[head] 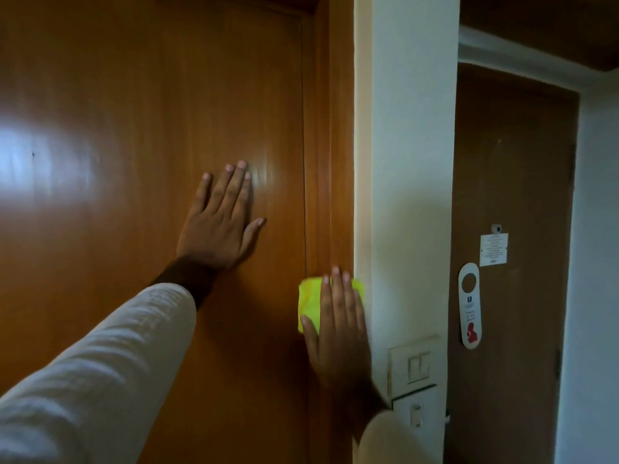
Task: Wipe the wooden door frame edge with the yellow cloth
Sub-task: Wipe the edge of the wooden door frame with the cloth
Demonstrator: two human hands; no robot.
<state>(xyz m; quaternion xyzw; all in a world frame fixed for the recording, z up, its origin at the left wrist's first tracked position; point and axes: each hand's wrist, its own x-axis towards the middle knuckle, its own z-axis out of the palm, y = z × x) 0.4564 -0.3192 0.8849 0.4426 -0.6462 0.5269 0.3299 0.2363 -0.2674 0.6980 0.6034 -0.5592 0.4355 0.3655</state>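
The right hand (338,333) lies flat with fingers extended, pressing the yellow cloth (310,301) against the wooden door frame edge (330,162), just left of the white wall (413,162). The left hand (221,222) rests open and spread on the wooden door (150,112), holding nothing. A light switch (417,366) sits on the wall beside the right wrist.

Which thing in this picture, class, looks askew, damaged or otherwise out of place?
Nothing stands out. The left hand lies flat on the door, the right hand presses the yellow cloth on the door frame edge, and the door hanger hangs straight.
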